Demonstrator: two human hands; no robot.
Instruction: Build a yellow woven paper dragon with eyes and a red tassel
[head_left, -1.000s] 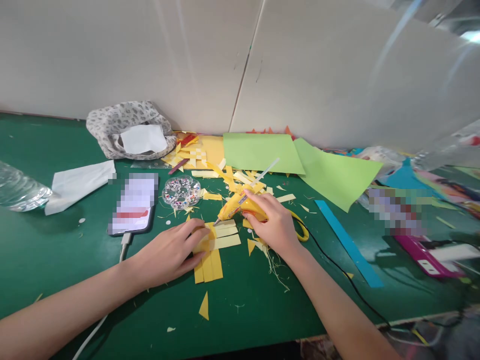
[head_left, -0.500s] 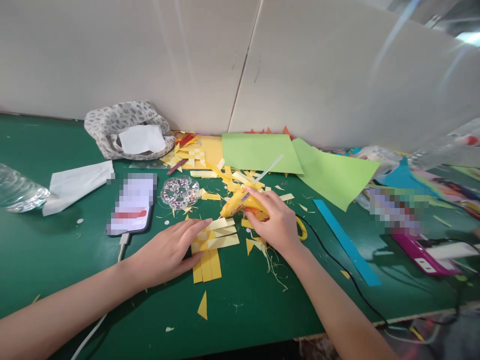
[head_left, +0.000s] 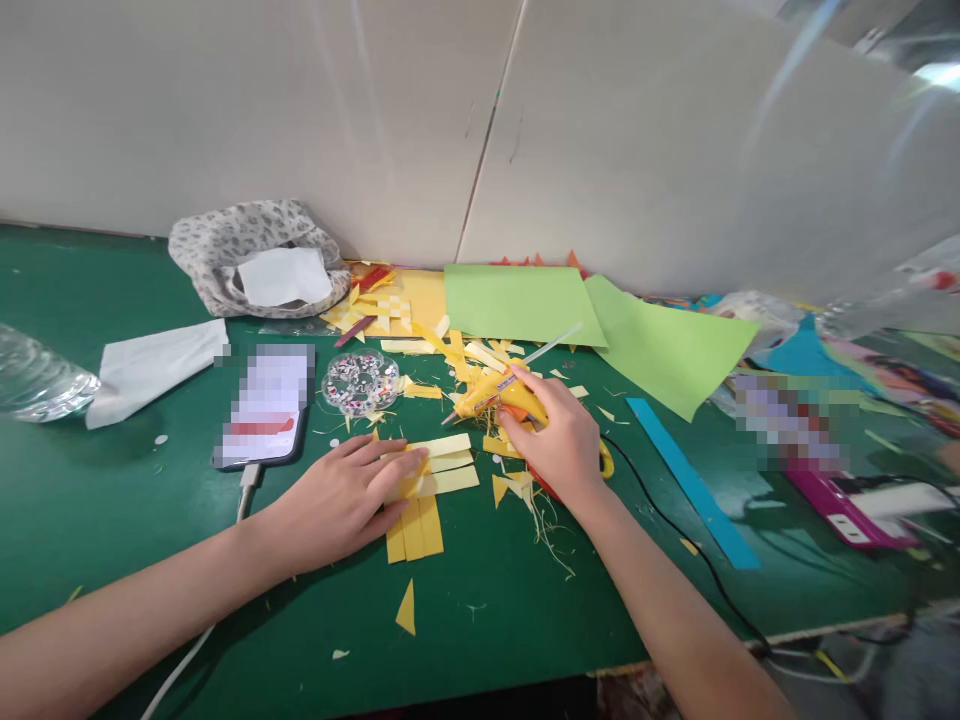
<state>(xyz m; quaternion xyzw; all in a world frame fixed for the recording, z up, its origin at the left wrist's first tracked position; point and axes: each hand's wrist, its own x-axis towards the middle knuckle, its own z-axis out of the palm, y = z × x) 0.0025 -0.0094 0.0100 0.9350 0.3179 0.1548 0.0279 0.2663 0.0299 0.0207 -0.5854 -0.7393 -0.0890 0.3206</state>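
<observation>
My left hand point(head_left: 349, 495) lies flat with fingers stretched over a small mat of interlaced yellow paper strips point(head_left: 416, 530). Pale strip ends point(head_left: 454, 482) stick out to its right, and deeper yellow ends point toward me. In my right hand point(head_left: 562, 445) is a yellow hot glue gun point(head_left: 487, 394), gripped by its handle. Its nozzle points left, just above and apart from the strips, and a clear glue stick point(head_left: 556, 340) juts from its back. My fingers cover part of the mat.
Yellow scraps point(head_left: 424, 391) surround the glue gun. A charging phone point(head_left: 266, 405) and a clear case of small beads or gems point(head_left: 361, 382) lie left. Green sheets point(head_left: 517, 300) sit behind; a blue strip point(head_left: 690, 480) and black cord point(head_left: 675, 535) lie right.
The glue gun in my right hand has moved right and slightly up, off the strips. My left fingers have shifted upward and right over the upper strips.
</observation>
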